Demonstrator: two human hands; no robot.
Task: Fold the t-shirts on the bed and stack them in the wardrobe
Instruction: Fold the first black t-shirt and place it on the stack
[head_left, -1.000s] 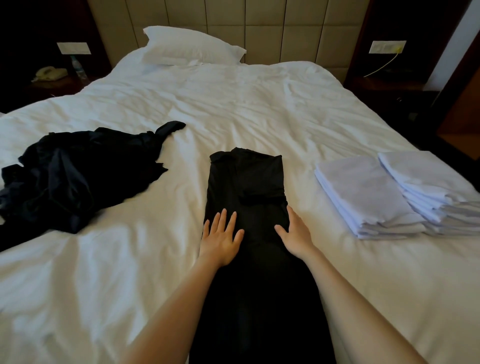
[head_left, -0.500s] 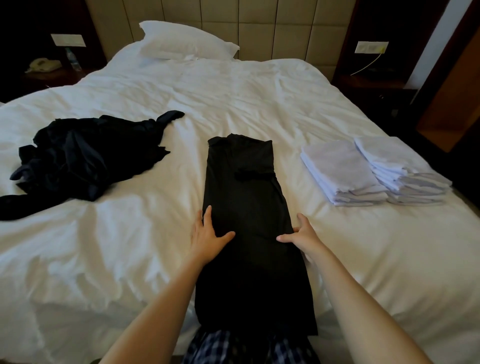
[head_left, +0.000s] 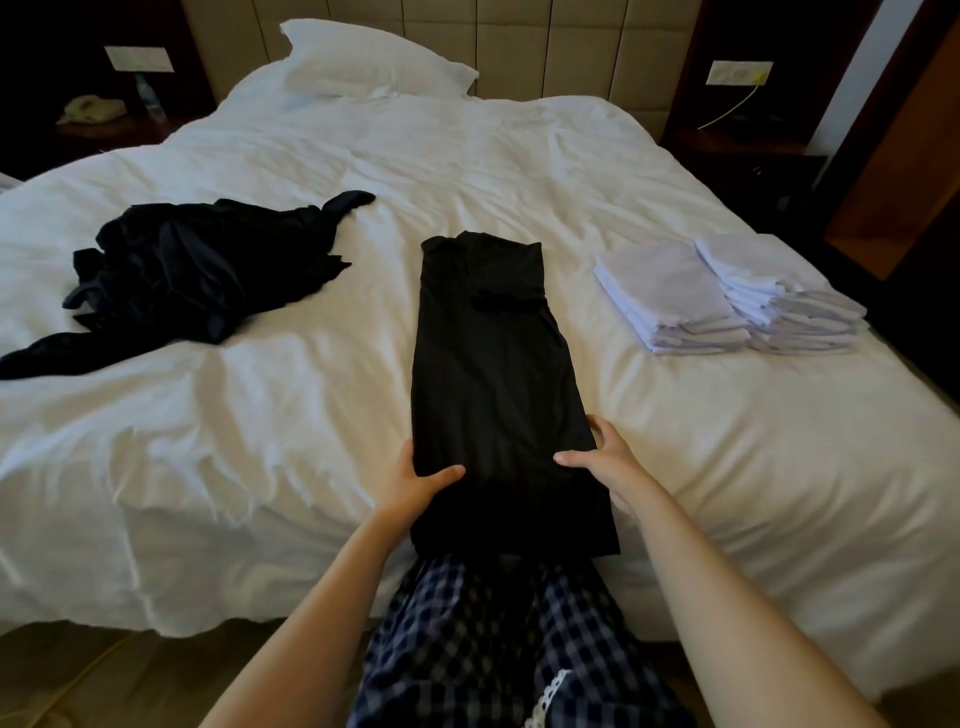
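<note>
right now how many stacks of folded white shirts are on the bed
2. The first stack lies right of the long-folded black t-shirt; the second stack sits farther right, by the bed's right edge. None appears hidden.

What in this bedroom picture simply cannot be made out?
Head view only:
- The wardrobe: outside the frame.
- Fingers of the left hand and right hand: mostly tucked under the folded black t-shirt.
- The crumpled black pile: too dark to count garments.
- Objects on the nightstand: dim, small.
</note>
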